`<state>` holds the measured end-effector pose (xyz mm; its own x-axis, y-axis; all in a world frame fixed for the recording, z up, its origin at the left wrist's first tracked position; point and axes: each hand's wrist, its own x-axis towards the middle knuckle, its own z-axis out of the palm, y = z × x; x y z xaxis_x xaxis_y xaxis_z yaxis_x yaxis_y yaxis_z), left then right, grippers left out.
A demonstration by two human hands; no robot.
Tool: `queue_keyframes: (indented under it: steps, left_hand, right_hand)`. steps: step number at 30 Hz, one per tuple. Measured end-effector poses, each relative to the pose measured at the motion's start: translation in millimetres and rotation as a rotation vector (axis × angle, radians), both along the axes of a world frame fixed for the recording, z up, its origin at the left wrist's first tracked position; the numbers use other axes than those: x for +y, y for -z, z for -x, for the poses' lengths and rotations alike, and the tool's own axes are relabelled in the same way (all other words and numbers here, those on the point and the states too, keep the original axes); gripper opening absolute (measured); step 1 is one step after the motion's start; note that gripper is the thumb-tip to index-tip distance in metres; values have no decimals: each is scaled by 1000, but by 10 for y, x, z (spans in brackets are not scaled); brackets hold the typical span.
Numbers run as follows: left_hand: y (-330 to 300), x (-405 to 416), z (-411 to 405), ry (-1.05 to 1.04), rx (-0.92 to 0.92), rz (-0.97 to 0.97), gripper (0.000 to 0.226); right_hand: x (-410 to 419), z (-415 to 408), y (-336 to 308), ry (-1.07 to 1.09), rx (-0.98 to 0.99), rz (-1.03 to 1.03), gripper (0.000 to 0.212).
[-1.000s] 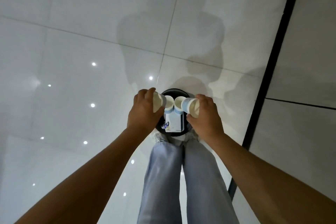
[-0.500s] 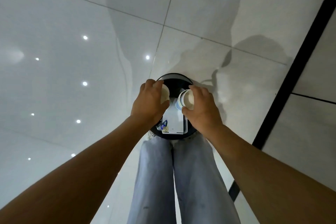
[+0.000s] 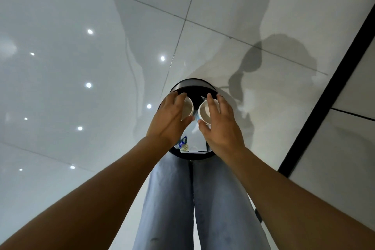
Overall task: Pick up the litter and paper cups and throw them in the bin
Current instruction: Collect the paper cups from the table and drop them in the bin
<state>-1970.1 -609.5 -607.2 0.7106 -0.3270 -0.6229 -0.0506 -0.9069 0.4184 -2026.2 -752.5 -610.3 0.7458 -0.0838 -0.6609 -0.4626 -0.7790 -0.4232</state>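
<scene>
Fingers (image 3: pixel 222 105) now spread, 2 cups (image 3: pixel 205 112) released

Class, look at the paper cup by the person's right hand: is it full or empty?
Empty: the right paper cup, over the bin, shows a bare pale inside below its rim.

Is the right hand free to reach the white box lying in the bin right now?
Probably not yet: the right hand is around a paper cup directly over the bin, and that cup sits between it and the white box.
</scene>
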Motion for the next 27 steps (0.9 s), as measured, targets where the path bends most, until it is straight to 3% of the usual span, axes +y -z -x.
queue_keyframes:
  steps: [10,18,27]
  left_hand:
    - [-352,114,-52,32,17,-26,71]
    - [-1579,535,-158,-55,40,-47,59]
    - [-2935,972,65,-141,-92,-129,53]
  right_hand:
    - [-22,-100,-314,-108,-36,64,77]
    - [260,-284,-1601,-136,-40,62,69]
    - [860,-369,-2983,-406,-155,45,68]
